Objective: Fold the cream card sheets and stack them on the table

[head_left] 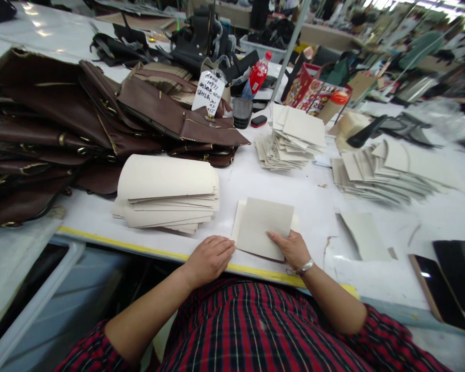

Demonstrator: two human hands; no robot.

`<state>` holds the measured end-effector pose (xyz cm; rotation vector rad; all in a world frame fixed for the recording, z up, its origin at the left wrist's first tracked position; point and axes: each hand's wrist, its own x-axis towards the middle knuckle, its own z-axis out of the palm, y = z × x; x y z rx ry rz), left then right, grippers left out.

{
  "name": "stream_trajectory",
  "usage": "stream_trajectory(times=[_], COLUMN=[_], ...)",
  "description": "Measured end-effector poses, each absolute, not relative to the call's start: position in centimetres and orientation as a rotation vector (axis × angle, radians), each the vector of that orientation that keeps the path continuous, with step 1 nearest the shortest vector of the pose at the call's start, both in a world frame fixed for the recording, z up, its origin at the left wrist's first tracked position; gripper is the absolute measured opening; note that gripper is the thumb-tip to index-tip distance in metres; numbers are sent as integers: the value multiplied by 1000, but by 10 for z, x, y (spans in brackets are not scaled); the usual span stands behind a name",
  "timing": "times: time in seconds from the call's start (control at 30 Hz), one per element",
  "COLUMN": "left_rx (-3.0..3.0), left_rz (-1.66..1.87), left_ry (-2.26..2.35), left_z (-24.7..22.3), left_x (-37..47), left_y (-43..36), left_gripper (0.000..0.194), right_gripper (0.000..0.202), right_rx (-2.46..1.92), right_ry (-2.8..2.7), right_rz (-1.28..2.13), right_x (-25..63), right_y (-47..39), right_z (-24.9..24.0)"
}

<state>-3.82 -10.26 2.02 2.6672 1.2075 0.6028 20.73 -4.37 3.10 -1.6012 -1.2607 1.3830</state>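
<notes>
A grey rectangular card (265, 227) lies over a cream sheet (238, 219), whose edges show at the left and right. My right hand (292, 248) grips the grey card at its right side, thumb on top and the other fingers hidden beneath. My left hand (213, 256) rests palm down at the table's front edge. Its fingers lie side by side, the tips touching the lower left corner of the card; the thumb is hidden. Just beyond the left hand is a thick stack of cream sheets (170, 178), curved on top.
Dark brown leather bags (96, 119) are heaped on the left, with a handwritten tag (208, 93). Grey card piles stand at the back (298, 129) and right (387, 170). A loose card (364, 235) and a phone (437, 289) lie rightward. A red bottle (258, 75) stands behind.
</notes>
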Motion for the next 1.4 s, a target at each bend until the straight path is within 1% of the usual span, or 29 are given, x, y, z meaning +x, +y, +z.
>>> stream_trajectory(times=[0.13, 0.47, 0.73, 0.83, 0.93, 1.07, 1.13, 1.27, 1.4], left_rx=[2669, 2722, 2788, 2797, 2806, 2833, 2859, 2880, 2857], left_rz=[551, 504, 426, 436, 481, 522, 513, 493, 477], left_ry=[1212, 1211, 1218, 1195, 1193, 1178, 1177, 1185, 1195], left_z=[21, 24, 34, 34, 30, 27, 27, 29, 28], left_x=[-36, -32, -22, -16, -11, -7, -6, -5, -3], left_y=[-102, -100, -94, -87, -80, -74, -74, -75, -75], left_gripper=[34, 32, 21, 18, 23, 23, 23, 23, 23], right_gripper=[36, 36, 35, 34, 36, 36, 35, 27, 22], right_rx=[-1598, -1587, -1611, -1608, -1598, -1586, -1600, -1668, -1723], right_ry=[-1274, -1287, -1383, -1429, -1464, -1512, -1634, -2004, -2098], right_rz=[1381, 1387, 1322, 1298, 1287, 1302, 1273, 1104, 1030], right_x=[208, 210, 211, 211, 210, 216, 224, 242, 249], right_y=[-44, -39, -37, -37, -38, -35, -31, -23, -20], right_z=[29, 25, 24, 24, 22, 24, 30, 45, 49])
